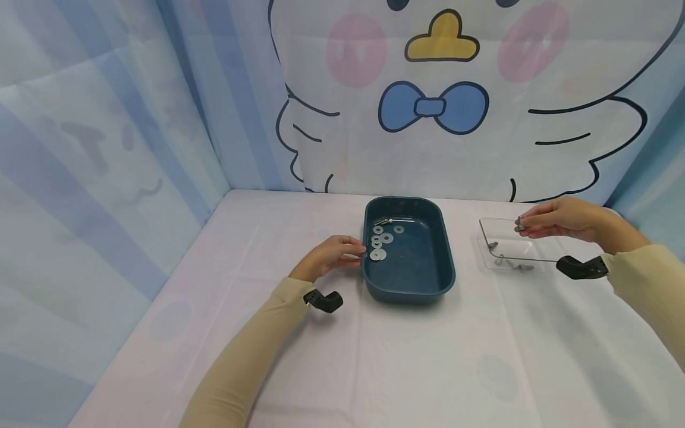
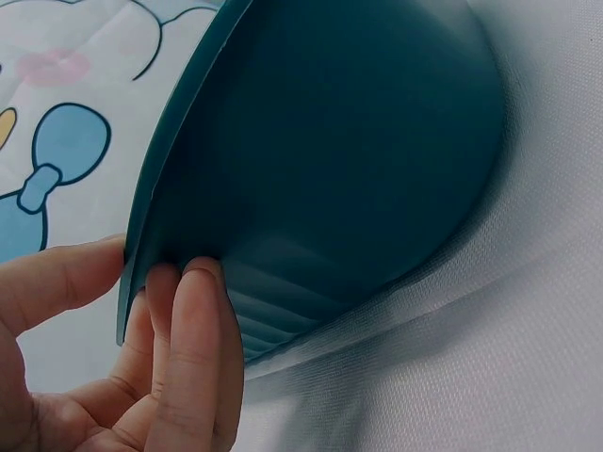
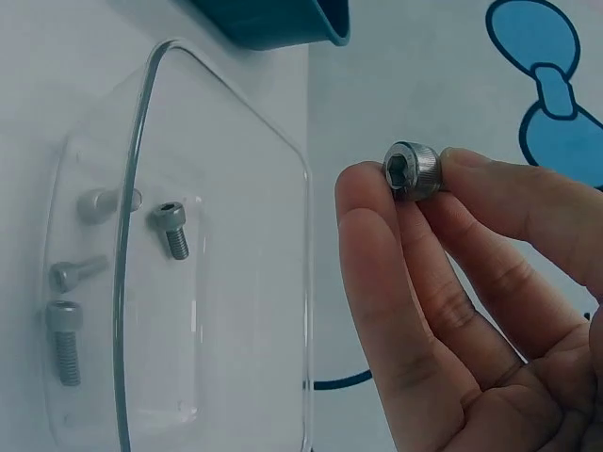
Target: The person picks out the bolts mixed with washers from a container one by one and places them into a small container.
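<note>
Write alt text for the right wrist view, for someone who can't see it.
Right hand pinching a metal screw, its hex-socket head showing. At the left of the picture is a clear plastic box with four more screws; part of a teal tray shows at the top, and a printed blue bow at upper right.

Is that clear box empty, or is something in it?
Not empty: the right wrist view shows several screws inside the clear box.
</note>
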Available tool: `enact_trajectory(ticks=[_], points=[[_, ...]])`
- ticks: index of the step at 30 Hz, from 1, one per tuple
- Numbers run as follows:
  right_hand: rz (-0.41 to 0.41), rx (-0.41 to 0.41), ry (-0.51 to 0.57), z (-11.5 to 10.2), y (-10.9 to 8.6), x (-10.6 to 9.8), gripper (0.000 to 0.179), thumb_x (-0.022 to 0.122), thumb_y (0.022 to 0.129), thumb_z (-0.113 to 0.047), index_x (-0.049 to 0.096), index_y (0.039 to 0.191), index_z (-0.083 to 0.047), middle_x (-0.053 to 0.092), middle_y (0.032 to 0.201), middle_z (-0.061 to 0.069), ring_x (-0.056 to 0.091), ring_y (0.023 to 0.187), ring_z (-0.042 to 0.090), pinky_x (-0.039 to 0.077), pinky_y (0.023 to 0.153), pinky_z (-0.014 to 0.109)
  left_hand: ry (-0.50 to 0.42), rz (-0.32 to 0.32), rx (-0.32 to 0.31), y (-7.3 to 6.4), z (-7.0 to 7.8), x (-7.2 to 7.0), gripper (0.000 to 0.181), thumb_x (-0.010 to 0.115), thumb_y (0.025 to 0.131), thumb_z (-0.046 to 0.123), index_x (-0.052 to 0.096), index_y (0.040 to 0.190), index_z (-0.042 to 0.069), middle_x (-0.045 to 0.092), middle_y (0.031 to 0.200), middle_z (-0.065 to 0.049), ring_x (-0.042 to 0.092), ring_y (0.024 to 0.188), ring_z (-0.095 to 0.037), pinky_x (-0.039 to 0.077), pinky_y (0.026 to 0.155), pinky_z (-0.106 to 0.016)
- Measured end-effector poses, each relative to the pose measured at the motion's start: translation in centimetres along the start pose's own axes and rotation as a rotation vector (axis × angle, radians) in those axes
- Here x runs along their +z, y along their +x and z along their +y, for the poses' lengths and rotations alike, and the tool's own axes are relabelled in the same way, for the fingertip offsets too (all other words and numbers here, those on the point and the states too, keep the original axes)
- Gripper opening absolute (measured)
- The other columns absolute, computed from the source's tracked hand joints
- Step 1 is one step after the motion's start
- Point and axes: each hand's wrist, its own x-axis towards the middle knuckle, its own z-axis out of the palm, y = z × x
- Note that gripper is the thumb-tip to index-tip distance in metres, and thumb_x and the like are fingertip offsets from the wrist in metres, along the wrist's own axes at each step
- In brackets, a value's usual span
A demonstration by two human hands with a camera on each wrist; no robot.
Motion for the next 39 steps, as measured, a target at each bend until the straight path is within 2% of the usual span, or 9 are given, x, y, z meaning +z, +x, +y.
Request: enact_trajectory(ticks=[5, 17, 24, 31, 39], points=[[0.013, 0.022, 0.007, 0.9, 0.0, -0.5, 0.017, 0.057, 0.094, -0.012, 0.069, 0.088, -0.023, 0.071, 0.090, -0.009, 0.068, 0.085, 0.006, 0.057, 0.078, 0.022, 0.004, 0.000, -0.006, 0.1, 0.1, 0.0, 0.028, 0.062, 0.091, 0.013, 0.056, 0.116, 0.001, 0.060, 0.112, -0.011, 0.061, 0.101, -0.021, 0.055, 0.090, -0.030], [-0.036, 0.033, 0.082, 3.3, -0.1, -2.0, 0.024, 0.054, 0.094, -0.007, 0.070, 0.086, -0.024, 0.071, 0.089, -0.010, 0.068, 0.085, 0.006, 0.057, 0.079, 0.022, -0.001, -0.003, -0.008, 0.2, 0.1, 0.0, 0.023, 0.062, 0.090, 0.012, 0.057, 0.111, 0.002, 0.060, 0.105, -0.008, 0.062, 0.096, -0.019, 0.055, 0.089, -0.029], [0.018, 0.097, 0.088, 4.2, 0.0, -2.2, 0.021, 0.059, 0.092, -0.010, 0.068, 0.082, -0.025, 0.070, 0.085, -0.011, 0.069, 0.084, 0.007, 0.057, 0.081, 0.023, -0.007, 0.001, -0.015, 0.2, 0.2, -0.1, 0.024, 0.063, 0.090, 0.012, 0.057, 0.111, 0.003, 0.060, 0.104, -0.008, 0.062, 0.093, -0.018, 0.057, 0.084, -0.026], [0.053, 0.115, 0.063, 4.6, 0.1, -2.1, 0.020, 0.061, 0.091, -0.011, 0.068, 0.081, -0.027, 0.070, 0.084, -0.011, 0.069, 0.084, 0.008, 0.057, 0.082, 0.025, -0.009, -0.004, -0.021, 0.1, 0.3, -0.1, 0.023, 0.063, 0.090, 0.012, 0.056, 0.110, 0.003, 0.060, 0.104, -0.008, 0.062, 0.094, -0.019, 0.056, 0.088, -0.029], [0.078, 0.136, 0.010, 4.6, 0.0, -1.9, 0.008, 0.063, 0.090, -0.017, 0.069, 0.086, -0.021, 0.070, 0.084, -0.009, 0.069, 0.082, 0.009, 0.057, 0.082, 0.026, -0.017, 0.003, -0.025, 0.0, 0.2, 0.0, 0.020, 0.063, 0.090, 0.012, 0.057, 0.107, 0.004, 0.061, 0.103, -0.007, 0.062, 0.094, -0.018, 0.056, 0.086, -0.027]])
